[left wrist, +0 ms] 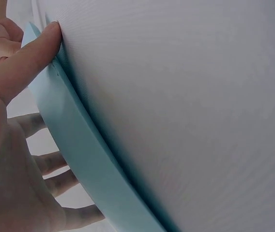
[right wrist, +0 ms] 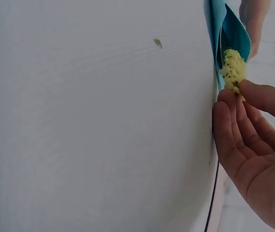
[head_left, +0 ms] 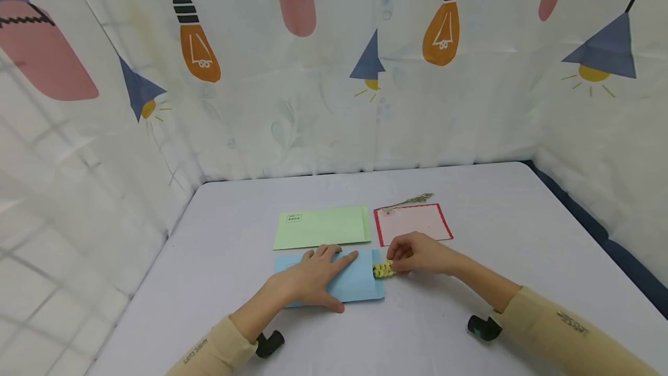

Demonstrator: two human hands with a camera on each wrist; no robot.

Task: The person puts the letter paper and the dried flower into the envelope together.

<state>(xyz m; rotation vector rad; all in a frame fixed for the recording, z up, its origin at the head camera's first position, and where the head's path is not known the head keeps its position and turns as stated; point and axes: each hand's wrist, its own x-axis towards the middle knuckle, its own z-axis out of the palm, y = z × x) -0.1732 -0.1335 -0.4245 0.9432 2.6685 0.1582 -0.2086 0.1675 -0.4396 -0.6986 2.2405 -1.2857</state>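
A light blue envelope lies flat on the table, its mouth facing right. My left hand rests on it with fingers spread; the thumb reaches its near edge, as the left wrist view shows along the blue envelope. At the mouth, my right hand pinches a cluster of small dried yellow flowers between thumb and fingertips. In the right wrist view the flower cluster sits partly inside the gaping envelope opening. How far in its other end reaches is hidden.
A green envelope lies just behind the blue one. To its right is a pink card with a red scalloped border, and a dried sprig lies across its top edge. A small leaf bit lies on the white tabletop.
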